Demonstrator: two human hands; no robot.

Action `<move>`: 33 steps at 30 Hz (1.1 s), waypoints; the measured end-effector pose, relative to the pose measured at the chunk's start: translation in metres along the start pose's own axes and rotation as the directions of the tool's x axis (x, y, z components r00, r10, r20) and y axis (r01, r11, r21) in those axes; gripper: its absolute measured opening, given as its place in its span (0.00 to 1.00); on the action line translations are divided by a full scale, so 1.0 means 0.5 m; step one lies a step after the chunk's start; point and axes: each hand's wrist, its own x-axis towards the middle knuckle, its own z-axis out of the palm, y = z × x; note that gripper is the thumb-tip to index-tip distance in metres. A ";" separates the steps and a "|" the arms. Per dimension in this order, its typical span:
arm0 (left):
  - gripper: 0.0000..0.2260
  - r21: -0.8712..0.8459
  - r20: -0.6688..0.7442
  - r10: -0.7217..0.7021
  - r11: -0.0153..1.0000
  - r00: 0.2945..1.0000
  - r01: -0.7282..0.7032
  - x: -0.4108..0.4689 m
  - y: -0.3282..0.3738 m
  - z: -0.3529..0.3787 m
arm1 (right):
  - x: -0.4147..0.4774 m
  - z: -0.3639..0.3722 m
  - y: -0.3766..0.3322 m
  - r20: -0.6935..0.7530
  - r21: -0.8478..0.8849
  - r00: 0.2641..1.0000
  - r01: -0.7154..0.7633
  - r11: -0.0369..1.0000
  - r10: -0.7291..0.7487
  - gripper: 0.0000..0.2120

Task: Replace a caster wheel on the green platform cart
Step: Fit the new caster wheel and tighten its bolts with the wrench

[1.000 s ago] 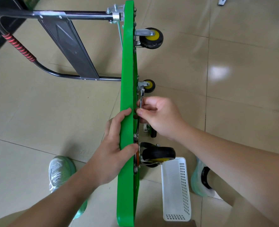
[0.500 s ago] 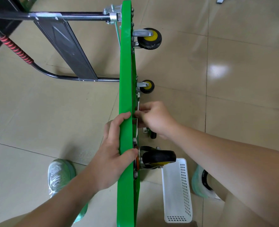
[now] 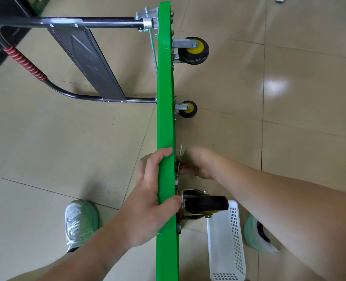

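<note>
Wrench swung lower since earlier | gripped by right hand | cart clasped by left hand | caster bolt judged mid-turn

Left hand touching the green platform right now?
Touching. The head view shows the left hand wrapped over the green platform edge, fingers on top and thumb pressed against its wheel side.

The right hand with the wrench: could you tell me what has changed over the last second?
The right hand swung the wrench down along the cart's underside toward the near caster. The left hand still grips the green deck; the white basket is unmoved.
</note>
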 end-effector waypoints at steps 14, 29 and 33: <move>0.34 0.006 -0.007 -0.006 1.000 1.000 0.006 0.001 0.000 0.002 | -0.138 -0.042 -0.052 -0.085 -0.061 0.818 0.566 0.822 -0.569 0.06; 0.34 -0.023 -0.030 0.004 1.000 1.000 -0.004 -0.003 -0.008 0.006 | -0.160 -0.017 0.005 0.071 -0.161 0.686 0.725 0.670 -0.724 0.12; 0.34 -0.025 -0.023 -0.005 1.000 1.000 0.004 -0.003 -0.008 0.006 | -0.156 -0.017 0.000 0.077 -0.281 0.639 0.750 0.598 -0.765 0.10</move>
